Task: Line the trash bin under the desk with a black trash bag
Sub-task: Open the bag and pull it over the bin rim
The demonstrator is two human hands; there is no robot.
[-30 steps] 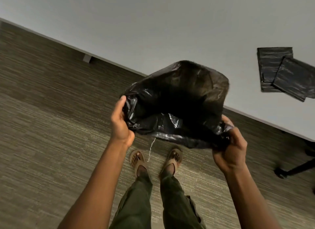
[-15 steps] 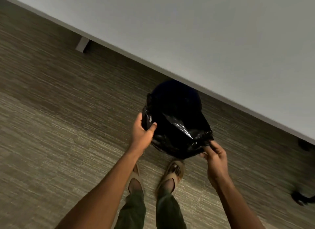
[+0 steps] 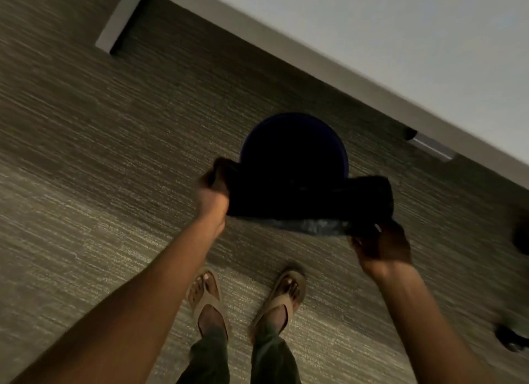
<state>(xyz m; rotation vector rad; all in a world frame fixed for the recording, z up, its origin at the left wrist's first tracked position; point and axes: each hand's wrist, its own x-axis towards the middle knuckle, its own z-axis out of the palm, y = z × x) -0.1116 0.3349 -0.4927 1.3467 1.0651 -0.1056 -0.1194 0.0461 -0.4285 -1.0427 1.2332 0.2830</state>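
A round dark blue trash bin [image 3: 294, 123] stands on the carpet just in front of the desk edge. The black trash bag [image 3: 309, 203] is stretched wide over the near half of the bin's mouth, blurred by motion. My left hand [image 3: 213, 194] grips the bag's left edge beside the bin. My right hand [image 3: 380, 243] grips the bag's right edge, to the right of the bin and nearer to me. The bin's near rim and inside are hidden by the bag.
The white desk top [image 3: 400, 34] runs diagonally across the upper right, with a desk leg foot [image 3: 120, 23] at the upper left. My feet in sandals [image 3: 243, 292] stand on the carpet below the bin. Dark chair-base parts [image 3: 515, 338] sit at the right edge.
The bag has gone down from chest height to the bin's mouth and been pulled wide, my hands spreading apart. The view has tipped down and nearer to the bin.
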